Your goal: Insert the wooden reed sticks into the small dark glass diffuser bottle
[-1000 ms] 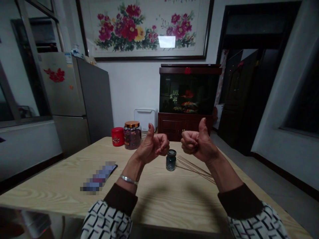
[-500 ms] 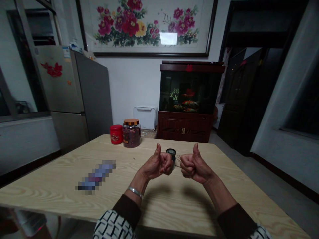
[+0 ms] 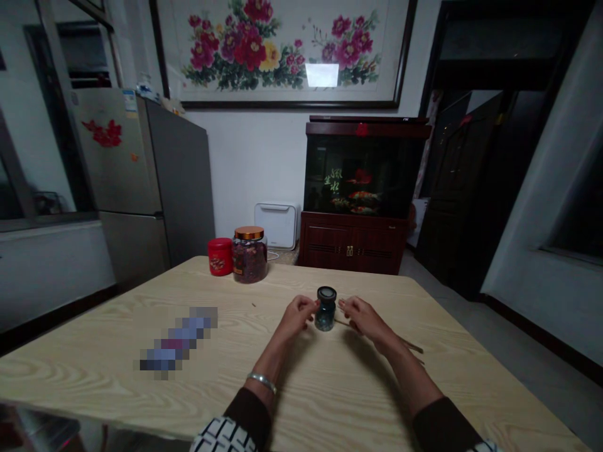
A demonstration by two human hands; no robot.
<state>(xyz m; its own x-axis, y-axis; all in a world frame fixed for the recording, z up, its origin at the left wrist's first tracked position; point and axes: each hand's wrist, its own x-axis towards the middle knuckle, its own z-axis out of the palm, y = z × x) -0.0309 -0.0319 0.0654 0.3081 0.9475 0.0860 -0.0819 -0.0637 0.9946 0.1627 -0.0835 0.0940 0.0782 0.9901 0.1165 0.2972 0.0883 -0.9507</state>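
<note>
A small dark glass jar point(image 3: 325, 316) with a black lid stands upright on the wooden table point(image 3: 155, 402), between my two hands. My left hand point(image 3: 298, 315) is just left of it, fingers bent and apart, the fingertips at or very near the jar's neck. On the other side, my right hand point(image 3: 363, 316) has its fingers loosely curled, and a small gap shows between them and the jar. Neither hand visibly holds anything. Thin brown sticks point(image 3: 413, 344) lie on the table, partly hidden beneath my right hand and forearm.
Toward the back left of the table stand a red canister point(image 3: 220, 257) and a large jar with a copper-coloured lid point(image 3: 250, 258). A blurred, pixelated long item point(image 3: 179, 342) lies at left. Beyond the table are a fridge point(image 3: 181, 182) and a fish tank point(image 3: 362, 176).
Both hands were closed with thumbs up in front of the jar. The thumbs have come down, the fingers have loosened, and the hands are now at the jar's sides.
</note>
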